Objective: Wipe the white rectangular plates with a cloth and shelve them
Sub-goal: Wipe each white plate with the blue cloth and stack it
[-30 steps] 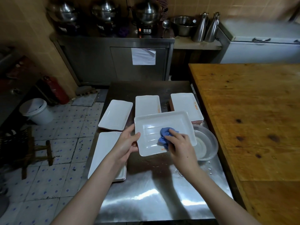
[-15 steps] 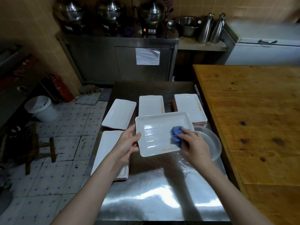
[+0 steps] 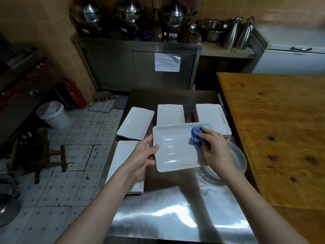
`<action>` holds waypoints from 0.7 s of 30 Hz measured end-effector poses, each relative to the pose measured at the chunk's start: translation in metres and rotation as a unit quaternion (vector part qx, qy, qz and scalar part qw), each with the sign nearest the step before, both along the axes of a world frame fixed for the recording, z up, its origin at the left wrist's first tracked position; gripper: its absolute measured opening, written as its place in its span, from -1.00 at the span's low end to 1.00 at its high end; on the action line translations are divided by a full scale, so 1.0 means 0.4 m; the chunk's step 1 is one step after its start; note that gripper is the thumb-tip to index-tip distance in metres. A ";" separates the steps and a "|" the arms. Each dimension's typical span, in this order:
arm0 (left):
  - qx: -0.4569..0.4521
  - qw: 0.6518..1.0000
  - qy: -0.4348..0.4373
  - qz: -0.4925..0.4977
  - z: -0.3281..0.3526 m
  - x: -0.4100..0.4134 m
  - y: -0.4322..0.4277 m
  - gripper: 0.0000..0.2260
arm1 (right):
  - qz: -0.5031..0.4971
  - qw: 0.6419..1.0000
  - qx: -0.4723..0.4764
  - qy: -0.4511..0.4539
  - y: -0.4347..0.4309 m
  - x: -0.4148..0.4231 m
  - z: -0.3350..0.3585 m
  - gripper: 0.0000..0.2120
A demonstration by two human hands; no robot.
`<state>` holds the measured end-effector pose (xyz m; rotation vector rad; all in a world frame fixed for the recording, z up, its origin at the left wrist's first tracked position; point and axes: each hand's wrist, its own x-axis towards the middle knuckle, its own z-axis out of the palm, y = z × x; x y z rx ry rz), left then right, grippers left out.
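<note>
From the head camera, the left hand (image 3: 142,156) has its grip closed on the left short edge of a white rectangular plate (image 3: 177,152), thumb on the rim and fingers beneath, holding it above the steel table (image 3: 167,213). The right hand (image 3: 215,148) has its grip bunched around a blue cloth (image 3: 197,137), which it presses into the plate's far right corner. The plate's face shines wet, with orange print along its near edge. On the table beyond lie three more stacks of white plates: left (image 3: 135,123), middle (image 3: 169,114) and right (image 3: 212,118). A fourth stack (image 3: 123,155) lies under the left forearm. A clear round basin (image 3: 239,161) sits just right of the held plate, beside the wooden table (image 3: 274,129).
</note>
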<state>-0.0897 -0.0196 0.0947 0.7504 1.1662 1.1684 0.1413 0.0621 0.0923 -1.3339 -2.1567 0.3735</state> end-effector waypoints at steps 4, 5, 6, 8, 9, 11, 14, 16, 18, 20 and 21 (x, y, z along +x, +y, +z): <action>-0.007 1.000 0.010 0.002 -0.001 0.016 -0.004 -0.65 | 0.053 0.999 -0.010 0.000 -0.033 -0.072 0.009 -0.73; -0.007 1.000 0.009 0.002 -0.002 0.021 -0.003 -0.66 | 0.069 0.998 -0.011 -0.001 -0.043 -0.091 0.011 -0.73; -0.007 1.000 0.006 0.000 -0.003 0.025 -0.002 -0.67 | 0.083 0.996 -0.009 -0.002 -0.053 -0.109 0.013 -0.73; -0.008 1.000 0.000 0.001 -0.005 0.028 -0.004 -0.68 | 0.107 0.994 0.000 -0.007 -0.064 -0.131 0.014 -0.72; -0.008 1.000 -0.003 0.003 -0.006 0.025 -0.005 -0.68 | 0.114 0.993 0.002 -0.010 -0.065 -0.135 0.013 -0.72; -0.011 1.000 -0.004 0.006 -0.009 0.018 -0.009 -0.66 | 0.117 0.993 -0.007 -0.022 -0.061 -0.131 0.010 -0.71; -0.015 1.000 -0.005 0.015 -0.014 0.006 -0.019 -0.63 | 0.103 0.994 -0.015 -0.028 -0.053 -0.109 0.004 -0.71; -0.016 1.000 -0.008 0.020 -0.018 -0.002 -0.028 -0.61 | 0.082 0.996 -0.015 -0.017 -0.045 -0.087 0.002 -0.71; -0.014 1.000 -0.006 0.021 -0.021 -0.010 -0.038 -0.59 | 0.057 0.998 -0.011 -0.011 -0.034 -0.065 -0.001 -0.71; -0.015 1.000 0.001 0.025 -0.024 -0.019 -0.047 -0.59 | 0.037 0.999 -0.013 -0.015 -0.023 -0.049 -0.003 -0.70; -0.016 0.999 0.005 0.028 -0.025 -0.024 -0.051 -0.59 | 0.033 0.999 -0.015 -0.016 -0.020 -0.045 -0.005 -0.70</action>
